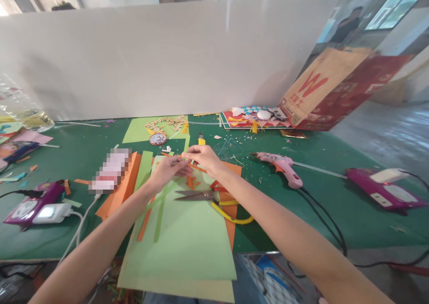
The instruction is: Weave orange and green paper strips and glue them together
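My left hand (169, 169) and my right hand (203, 157) meet above the far end of a stack of light green paper (191, 246). Both have their fingers closed on a thin orange paper strip (200, 168), whose ends stick out past the fingers. Small orange paper pieces (191, 182) lie just below the hands. Scissors with yellow and orange handles (197, 196) rest on the green sheets, blades pointing left. A green strip (161, 219) and another orange strip (145, 223) lie at the left side of the stack. Behind my right hand is a yellow utility knife (201, 139).
A pink glue gun (279, 166) lies at the right, its cord running over the front edge. Purple power strips (382, 190) sit at both sides. A phone (112, 170) on orange paper is left. Behind stand a white board (167, 62) and a paper bag (321, 87).
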Action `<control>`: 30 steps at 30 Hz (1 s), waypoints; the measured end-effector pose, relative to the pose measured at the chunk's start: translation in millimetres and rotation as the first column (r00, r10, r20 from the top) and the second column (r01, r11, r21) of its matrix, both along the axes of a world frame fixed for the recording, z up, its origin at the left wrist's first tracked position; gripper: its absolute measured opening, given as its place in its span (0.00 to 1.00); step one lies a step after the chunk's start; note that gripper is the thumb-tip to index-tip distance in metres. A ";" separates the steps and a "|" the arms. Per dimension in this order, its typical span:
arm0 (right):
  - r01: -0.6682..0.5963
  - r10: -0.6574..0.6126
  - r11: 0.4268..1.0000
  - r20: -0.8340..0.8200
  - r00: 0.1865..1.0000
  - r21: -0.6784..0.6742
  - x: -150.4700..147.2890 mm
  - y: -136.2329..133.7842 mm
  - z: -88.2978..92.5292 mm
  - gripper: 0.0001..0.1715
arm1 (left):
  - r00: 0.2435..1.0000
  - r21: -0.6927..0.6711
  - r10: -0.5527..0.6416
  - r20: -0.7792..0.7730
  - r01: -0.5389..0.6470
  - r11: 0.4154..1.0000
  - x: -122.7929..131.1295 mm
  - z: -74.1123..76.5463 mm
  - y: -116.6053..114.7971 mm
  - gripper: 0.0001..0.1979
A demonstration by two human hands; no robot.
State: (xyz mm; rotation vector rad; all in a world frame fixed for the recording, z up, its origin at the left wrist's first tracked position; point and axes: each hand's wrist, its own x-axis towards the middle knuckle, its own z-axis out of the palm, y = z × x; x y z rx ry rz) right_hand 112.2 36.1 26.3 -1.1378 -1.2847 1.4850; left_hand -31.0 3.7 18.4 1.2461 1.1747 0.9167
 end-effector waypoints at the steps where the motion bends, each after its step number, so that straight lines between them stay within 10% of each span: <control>1: 0.001 -0.001 1.000 -0.001 1.000 0.000 0.0 0.1 0.0 0.08 | 1.000 -0.002 -0.002 -0.002 0.002 1.000 0.2 0.3 -0.1 0.25; 30: -0.027 0.027 0.999 0.001 1.000 -0.029 2.4 1.6 1.9 0.07 | 1.000 0.022 -0.014 -0.009 0.015 1.000 -0.8 -3.7 1.4 0.23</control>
